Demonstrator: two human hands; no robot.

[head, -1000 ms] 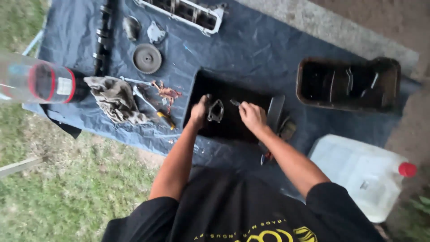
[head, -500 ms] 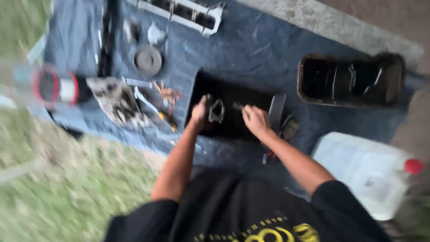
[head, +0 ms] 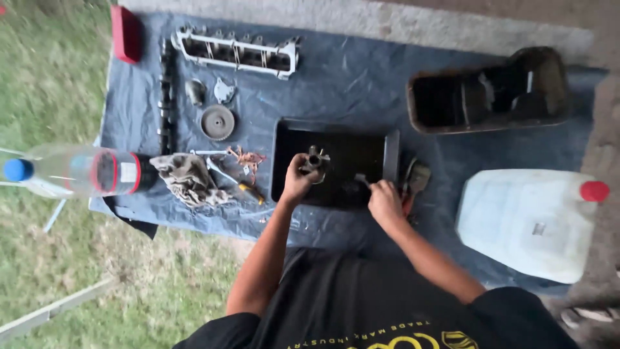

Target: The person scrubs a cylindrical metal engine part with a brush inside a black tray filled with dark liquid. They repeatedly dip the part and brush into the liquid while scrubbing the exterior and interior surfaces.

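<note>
Hands worked over the black tray (head: pixel 391 155), which likely caught drips: the left hand (head: pixel 296 184) was clamped on a metal part (head: pixel 314 160) held above it, the right hand (head: pixel 385 199) closed on a small brush (head: pixel 360 179) beside it.

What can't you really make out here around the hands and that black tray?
- Head view: what the right hand grips is too small; only a thin tip shows.
- The small metal part in the left hand is half covered by fingers.
- Black tray: its inside is too dark to tell the contents.
- Plastic bottle: blurred and near the frame's left edge.
</note>
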